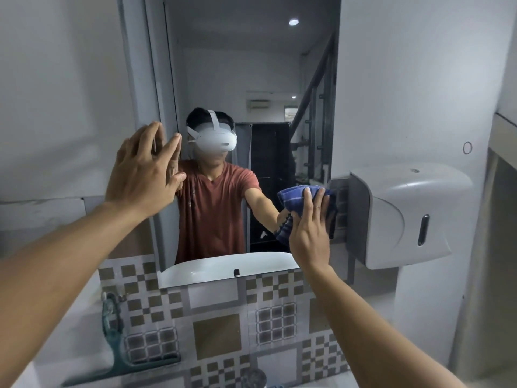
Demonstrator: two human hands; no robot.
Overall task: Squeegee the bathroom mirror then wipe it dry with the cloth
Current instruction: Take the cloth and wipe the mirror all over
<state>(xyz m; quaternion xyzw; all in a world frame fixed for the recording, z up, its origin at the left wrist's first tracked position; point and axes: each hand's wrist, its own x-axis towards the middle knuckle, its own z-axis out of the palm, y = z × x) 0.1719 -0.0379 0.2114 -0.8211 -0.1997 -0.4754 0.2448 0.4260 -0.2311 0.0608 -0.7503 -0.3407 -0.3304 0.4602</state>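
Note:
The bathroom mirror (246,65) hangs on the white wall straight ahead and reflects a person in a red shirt. My right hand (309,228) presses a blue striped cloth (296,200) flat against the mirror's lower right part. My left hand (142,175) rests with spread fingers on the mirror's left edge and holds nothing. A teal squeegee (117,351) leans against the tiled wall at the lower left, its blade down on the counter, away from both hands.
A white paper dispenser (405,217) juts from the wall just right of the mirror, close to the cloth. Brown-and-white patterned tiles (218,331) run below the mirror. A round metal object (253,378) sits at the bottom edge.

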